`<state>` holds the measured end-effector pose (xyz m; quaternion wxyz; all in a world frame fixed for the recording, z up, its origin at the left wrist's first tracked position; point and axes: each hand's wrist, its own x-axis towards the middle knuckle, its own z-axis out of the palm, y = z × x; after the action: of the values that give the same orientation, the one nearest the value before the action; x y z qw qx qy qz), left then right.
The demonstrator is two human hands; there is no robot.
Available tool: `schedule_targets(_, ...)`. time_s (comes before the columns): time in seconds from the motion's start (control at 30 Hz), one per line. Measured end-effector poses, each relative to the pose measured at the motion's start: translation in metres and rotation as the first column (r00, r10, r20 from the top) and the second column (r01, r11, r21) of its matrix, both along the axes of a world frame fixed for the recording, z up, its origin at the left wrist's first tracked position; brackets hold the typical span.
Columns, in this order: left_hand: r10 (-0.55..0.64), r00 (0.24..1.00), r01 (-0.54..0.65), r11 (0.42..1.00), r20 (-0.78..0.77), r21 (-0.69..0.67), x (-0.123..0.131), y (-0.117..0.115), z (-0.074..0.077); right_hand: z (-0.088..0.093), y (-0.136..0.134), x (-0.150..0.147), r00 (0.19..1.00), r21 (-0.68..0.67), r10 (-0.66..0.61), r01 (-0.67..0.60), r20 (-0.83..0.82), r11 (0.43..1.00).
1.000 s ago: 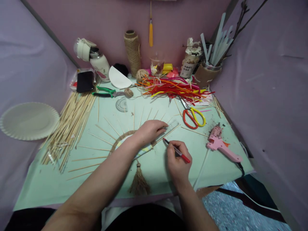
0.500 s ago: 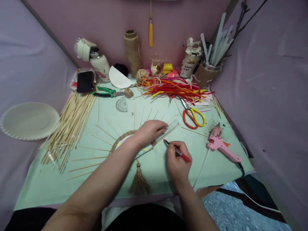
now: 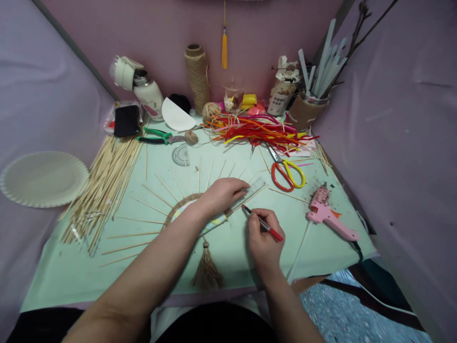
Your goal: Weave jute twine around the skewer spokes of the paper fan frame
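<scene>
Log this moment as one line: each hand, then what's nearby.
left hand: on clear ruler | right hand: holding pen | nearby: tan tassel, scissors, pink glue gun

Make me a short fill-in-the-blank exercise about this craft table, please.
The slim dark pen with a red end is in the ____ hand.
The steel scissors have one red handle and one ____ handle.
The round white plate with a ridged rim lies at the picture's ____ edge.

right; yellow; left
</scene>
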<state>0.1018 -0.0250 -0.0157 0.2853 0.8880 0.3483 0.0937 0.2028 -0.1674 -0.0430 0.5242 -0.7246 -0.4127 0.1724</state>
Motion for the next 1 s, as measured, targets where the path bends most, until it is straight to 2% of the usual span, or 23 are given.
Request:
schedule_targets(0.4,0.011,1.0,-0.011,1.0,-0.015,0.0,0.0005,-0.001,0.0017,0.001,0.0008,-0.0002,1.0,-0.019,0.008,-0.007,0.011,1.0)
schedule_targets(0.7,0.012,1.0,-0.012,1.0,0.005,0.011,0.0005,-0.0011,0.0012,-0.0047,0.0002,-0.0005,1.0,-0.022,0.001,-0.002,-0.018,1.0)
schedule_targets(0.9,0.033,0.996,-0.034,0.999,0.085,0.016,0.0011,-0.0005,-0.001,-0.0019,-0.0022,-0.0022,0.997,0.127,-0.065,0.068,-0.03,0.99)
schedule_targets(1.0,0.095,0.978,-0.103,0.994,0.188,0.033,0.0012,0.0023,0.0064,-0.0007,-0.0039,-0.0041,0.998,0.208,-0.041,0.049,-0.042,0.977)
